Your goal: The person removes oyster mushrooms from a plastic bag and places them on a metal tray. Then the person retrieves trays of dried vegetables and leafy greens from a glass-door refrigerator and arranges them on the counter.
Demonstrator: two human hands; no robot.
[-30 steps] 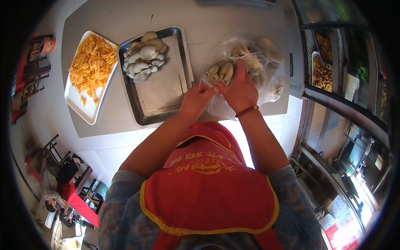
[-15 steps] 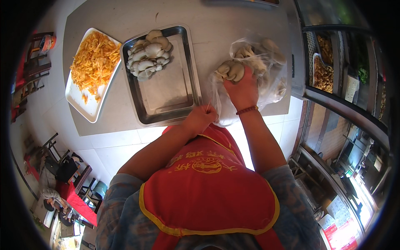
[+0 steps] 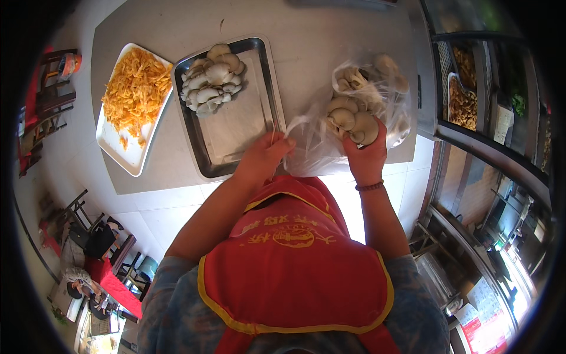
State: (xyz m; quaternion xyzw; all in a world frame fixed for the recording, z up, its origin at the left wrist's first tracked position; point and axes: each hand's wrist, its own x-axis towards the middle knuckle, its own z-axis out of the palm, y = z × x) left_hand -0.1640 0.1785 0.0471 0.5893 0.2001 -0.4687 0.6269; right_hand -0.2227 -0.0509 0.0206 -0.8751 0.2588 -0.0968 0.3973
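My right hand [image 3: 368, 154] is closed around a cluster of grey oyster mushrooms [image 3: 344, 115] at the mouth of a clear plastic bag [image 3: 306, 144]. More oyster mushrooms [image 3: 354, 78] show inside the bag, partly hidden by its folds. My left hand [image 3: 263, 156] is pinched on a thin stick, like a skewer [image 3: 273, 131], near the right front corner of a steel tray [image 3: 197, 138]. The bag's left edge reaches that hand's thumb; whether it is gripped I cannot tell. A heap of oyster mushrooms [image 3: 211, 82] lies in the tray's far left part.
A white tray [image 3: 130, 158] of orange shredded food [image 3: 137, 88] stands left of the steel tray on the metal table [image 3: 300, 35]. At right is a glass-fronted case with food trays [image 3: 463, 106]. Chairs [image 3: 56, 88] and a seated person [image 3: 79, 283] are farther off at left.
My right hand has moved right and nearer with the mushroom cluster, now lifted against the bag's opening. My left hand has shifted left, toward the steel tray, and the bag's near edge stretches after it.
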